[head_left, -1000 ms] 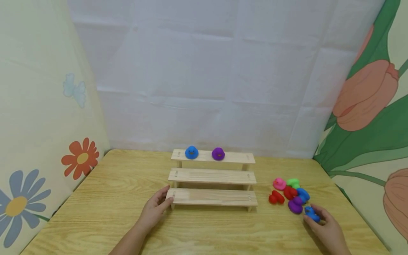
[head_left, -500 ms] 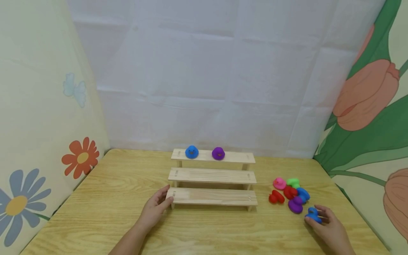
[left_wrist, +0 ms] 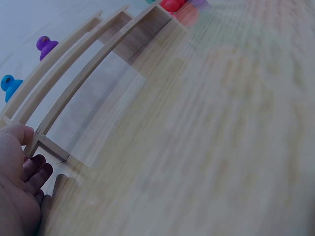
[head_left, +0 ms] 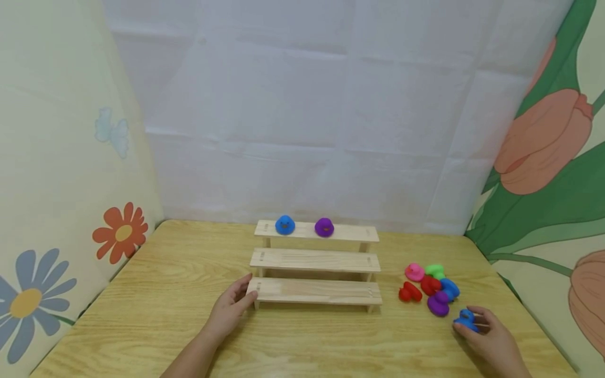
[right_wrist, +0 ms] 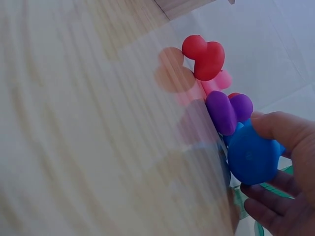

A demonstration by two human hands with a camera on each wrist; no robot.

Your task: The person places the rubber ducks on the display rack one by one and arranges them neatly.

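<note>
While the right hand pinches a blue duck between thumb and fingers, the left hand grips one end of a wooden rack. The blue duck is at the table's near right, head up, just beside a loose group of ducks; whether its base touches the wood I cannot tell. In the right wrist view the thumb lies along one side of it, with the fingers on the other.

Nearest to it in the group is a purple duck, then another blue duck and a red duck, these three packed close together. Behind them are a green duck and, to its left, a pink duck. A second red duck lies at the group's left edge — the closest of them all to the bottom shelf.

The rack has three shelves, stepped up toward the back. The left hand's thumb is on the bottom shelf's left end, its fingers around the edge. On the top shelf sit two more ducks, well apart from each other: a third blue duck on the left and a second purple duck near the middle.

Everything stands on a wood-grained table, with a creased white cloth behind — and flower prints on both sides.
</note>
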